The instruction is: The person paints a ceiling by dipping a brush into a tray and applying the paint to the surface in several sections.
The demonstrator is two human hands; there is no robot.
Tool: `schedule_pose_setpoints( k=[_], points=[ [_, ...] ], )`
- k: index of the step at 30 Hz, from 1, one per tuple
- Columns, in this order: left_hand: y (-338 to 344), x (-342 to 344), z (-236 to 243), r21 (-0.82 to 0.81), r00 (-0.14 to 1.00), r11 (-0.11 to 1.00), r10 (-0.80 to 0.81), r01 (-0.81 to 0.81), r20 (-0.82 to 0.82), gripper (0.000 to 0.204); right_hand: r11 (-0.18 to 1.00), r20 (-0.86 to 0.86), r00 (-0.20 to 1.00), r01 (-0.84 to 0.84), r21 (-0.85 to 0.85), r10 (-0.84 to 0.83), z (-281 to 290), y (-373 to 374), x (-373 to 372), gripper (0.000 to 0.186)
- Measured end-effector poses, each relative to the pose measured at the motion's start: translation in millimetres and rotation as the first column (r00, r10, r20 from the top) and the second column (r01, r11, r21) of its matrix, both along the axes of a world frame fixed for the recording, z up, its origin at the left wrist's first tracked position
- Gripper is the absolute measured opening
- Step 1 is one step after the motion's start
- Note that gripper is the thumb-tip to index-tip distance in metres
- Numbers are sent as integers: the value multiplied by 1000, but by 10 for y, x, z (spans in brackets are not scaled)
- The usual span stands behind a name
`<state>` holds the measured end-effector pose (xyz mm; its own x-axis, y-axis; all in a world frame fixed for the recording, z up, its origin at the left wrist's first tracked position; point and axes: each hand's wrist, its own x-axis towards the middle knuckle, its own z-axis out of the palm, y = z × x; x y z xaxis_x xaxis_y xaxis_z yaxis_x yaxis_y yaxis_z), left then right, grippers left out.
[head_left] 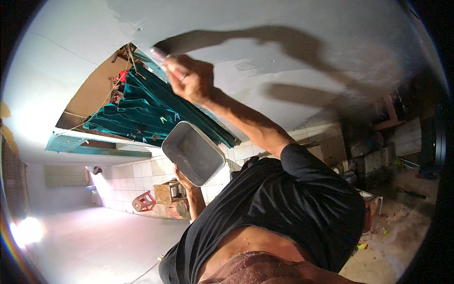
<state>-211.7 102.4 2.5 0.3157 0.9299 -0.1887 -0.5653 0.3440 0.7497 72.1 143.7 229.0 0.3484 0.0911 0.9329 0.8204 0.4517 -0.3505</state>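
My right hand (193,78) is raised against the pale wall, its fingers closed round a small blurred tool (158,53) that looks like a paintbrush with a reddish handle. The tool's head is at the wall, close to the corner of an opening. Lower down, my left hand (182,177) grips a grey rectangular tub (191,150) by its side and underside. The tub is tilted so that its inside shows; most of the left fingers are hidden behind it. Darker, damp-looking patches (241,67) mark the wall to the right of my right hand.
A dark green curtain (137,109) with clothes pegs hangs across the opening, which has a teal frame (104,149). Below stand a red plastic stool (144,202) and a wooden stool (163,193) by white tiles. A bright lamp (27,232) shines at far left. Assorted objects lie on the floor at right.
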Motion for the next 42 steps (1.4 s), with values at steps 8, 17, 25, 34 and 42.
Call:
schedule_pose_setpoints(
  k=[8, 17, 25, 34, 42],
  points=[
    [100, 17, -172, 124, 994, 990, -78, 69, 72, 54, 945, -118, 941, 323, 42, -317, -317, -1159, 1173, 17],
    [198, -34, -286, 169, 988, 981, -70, 93, -140, 53, 945, -97, 940, 323, -50, -327, -398, -780, 620, 39],
    [180, 152, 113, 116, 992, 985, -121, 124, -28, 58, 965, -1, 990, -137, -223, 140, -775, 73, 96, 12],
    [260, 273, -121, 76, 982, 981, -170, 176, -79, 58, 918, -380, 843, 395, -44, -381, -1277, -1811, 1498, 12],
    [223, 431, -194, 89, 968, 970, -232, 224, 91, 55, 919, -180, 901, 384, -91, -395, -1302, -1220, 941, 17]
  ],
)
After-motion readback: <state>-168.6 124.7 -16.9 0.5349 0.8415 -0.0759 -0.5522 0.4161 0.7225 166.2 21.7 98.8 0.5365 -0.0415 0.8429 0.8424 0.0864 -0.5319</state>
